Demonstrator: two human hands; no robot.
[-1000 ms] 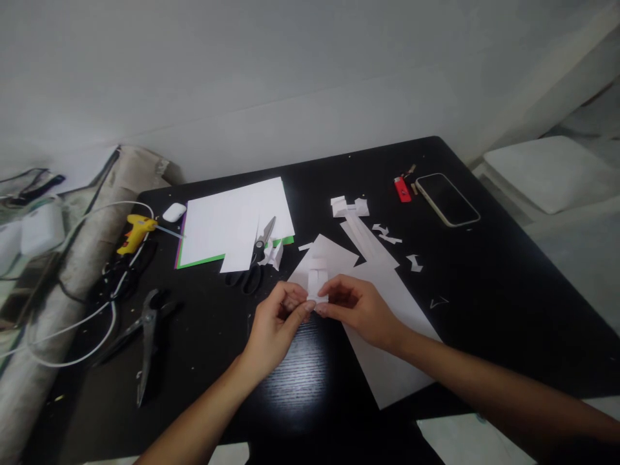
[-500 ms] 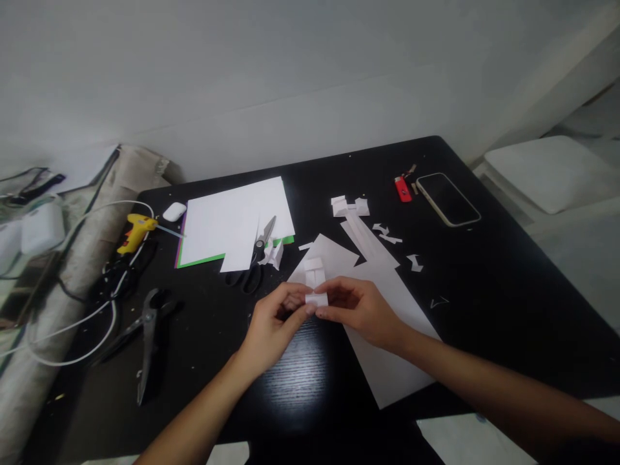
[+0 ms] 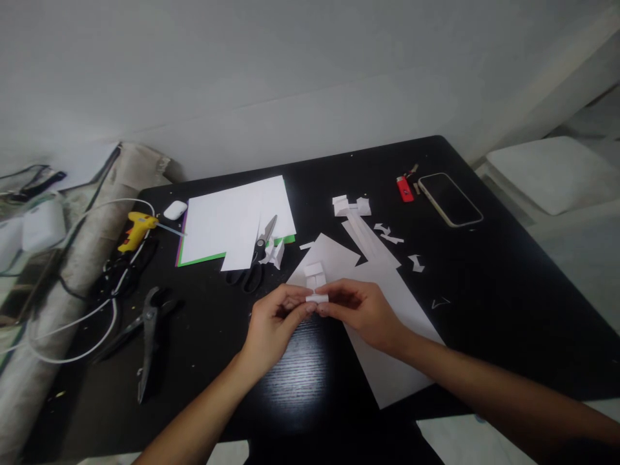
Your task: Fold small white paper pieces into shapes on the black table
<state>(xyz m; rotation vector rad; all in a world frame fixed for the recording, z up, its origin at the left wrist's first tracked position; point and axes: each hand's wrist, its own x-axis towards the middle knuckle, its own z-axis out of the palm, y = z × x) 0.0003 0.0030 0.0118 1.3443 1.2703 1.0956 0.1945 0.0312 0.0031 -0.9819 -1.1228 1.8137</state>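
Closely together, both hands (image 3: 272,323) (image 3: 365,313) on folded paper (image 3: 314,270)

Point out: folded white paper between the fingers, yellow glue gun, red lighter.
Folded white paper (image 3: 315,280), head view: middle of its upright section.
Yellow glue gun (image 3: 135,233), head view: its yellow body.
Red lighter (image 3: 405,190), head view: middle of its red body.
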